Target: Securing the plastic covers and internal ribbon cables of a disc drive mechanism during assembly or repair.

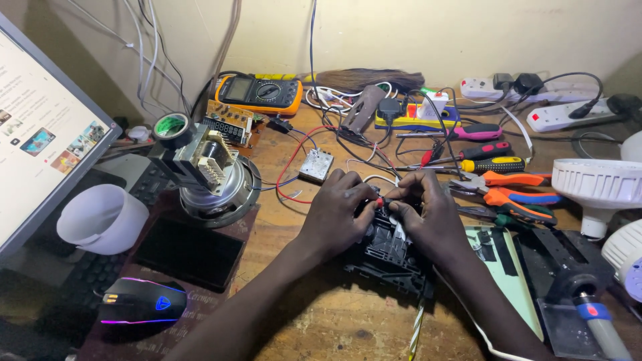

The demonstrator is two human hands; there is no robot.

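Observation:
My left hand [338, 210] and my right hand [428, 214] meet over a black plastic electronic module [388, 257] lying on the wooden bench [314, 314]. Both hands have fingers curled on the module's top edge. Between the fingertips sits a small red part [380, 200] with wires, pinched from both sides. A red wire [289, 167] loops from there toward a small silver metal box [315, 165] just behind the left hand.
A motor assembly [210, 177] and tape roll [172, 126] stand left, with a monitor [40, 134], white cup [100, 219] and lit mouse [142, 301]. An orange multimeter [259, 92] lies behind. Orange pliers [515, 194], screwdrivers [491, 164], power strips [568, 115] and white lamp housings [598, 187] fill the right.

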